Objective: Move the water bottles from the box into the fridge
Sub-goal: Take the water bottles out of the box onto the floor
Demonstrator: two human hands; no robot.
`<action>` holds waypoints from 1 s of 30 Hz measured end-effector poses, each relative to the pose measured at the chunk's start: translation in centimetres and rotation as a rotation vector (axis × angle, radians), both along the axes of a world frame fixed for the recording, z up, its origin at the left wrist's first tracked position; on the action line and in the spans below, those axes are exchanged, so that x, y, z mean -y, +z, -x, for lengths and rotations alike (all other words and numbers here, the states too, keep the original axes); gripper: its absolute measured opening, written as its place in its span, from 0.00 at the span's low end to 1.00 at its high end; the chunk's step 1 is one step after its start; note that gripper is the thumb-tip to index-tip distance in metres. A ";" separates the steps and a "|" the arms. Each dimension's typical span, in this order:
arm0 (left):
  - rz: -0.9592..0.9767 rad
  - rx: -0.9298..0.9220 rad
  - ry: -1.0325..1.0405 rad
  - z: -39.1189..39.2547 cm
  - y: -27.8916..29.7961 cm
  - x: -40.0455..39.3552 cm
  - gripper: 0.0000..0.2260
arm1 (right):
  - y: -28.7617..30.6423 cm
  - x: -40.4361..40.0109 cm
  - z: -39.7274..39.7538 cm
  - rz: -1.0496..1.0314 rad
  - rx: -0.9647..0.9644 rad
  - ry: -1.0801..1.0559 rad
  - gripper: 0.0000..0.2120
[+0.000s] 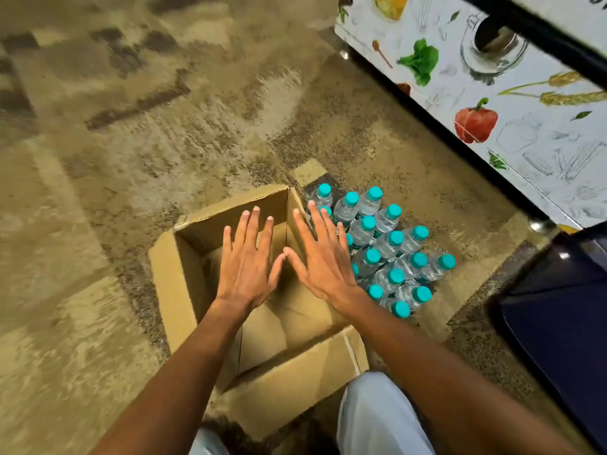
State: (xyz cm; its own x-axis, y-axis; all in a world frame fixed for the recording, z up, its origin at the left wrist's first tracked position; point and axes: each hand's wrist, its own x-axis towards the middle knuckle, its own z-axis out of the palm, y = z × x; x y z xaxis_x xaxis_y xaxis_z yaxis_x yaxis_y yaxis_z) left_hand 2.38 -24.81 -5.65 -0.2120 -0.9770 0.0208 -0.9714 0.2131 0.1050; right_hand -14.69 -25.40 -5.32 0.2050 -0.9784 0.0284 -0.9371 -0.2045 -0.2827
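Both my hands were held flat over the open cardboard box (184,290) at centre frame, palms down, fingers straight and spread. Left hand (246,267) sat over the box's interior; right hand (323,261) lay over its right wall, thumb tips of the two nearly meeting. Neither grip was clamped on anything; both were apart and empty.

The box stood on patterned beige carpet (131,126), flaps open. What I could see of its inside was bare cardboard.

The water bottles (391,247), clear with teal caps, stood upright in a tight cluster on the carpet just right of the box, touching one another; my right hand overlapped the nearest ones in view.

Upper right of frame: a white panel printed with vegetables and kitchenware (476,103). A dark blue object (558,323) sat at lower right. My pale trouser knee (377,418) showed at the bottom edge.
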 end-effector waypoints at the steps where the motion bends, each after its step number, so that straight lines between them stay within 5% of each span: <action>1: -0.005 0.005 -0.011 -0.2 -0.5 0.6 0.31 | -0.5 0.7 -0.2 -0.034 -0.009 0.003 0.34; 17: -0.314 0.097 0.005 -0.3 2.2 0.9 0.34 | 0.0 1.2 -1.2 -0.240 -0.209 -0.012 0.34; 30: -0.297 0.090 0.036 0.4 0.5 -1.5 0.34 | -0.2 1.3 -0.7 -0.192 -0.217 0.008 0.38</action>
State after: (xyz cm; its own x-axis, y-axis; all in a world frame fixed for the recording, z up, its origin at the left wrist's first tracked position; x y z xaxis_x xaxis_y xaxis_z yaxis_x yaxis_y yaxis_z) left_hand 1.94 -23.32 -5.10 -0.1653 -0.9446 -0.2836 -0.9860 0.1513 0.0707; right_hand -14.01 -26.71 -5.55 0.1938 -0.9599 -0.2027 -0.9786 -0.1744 -0.1097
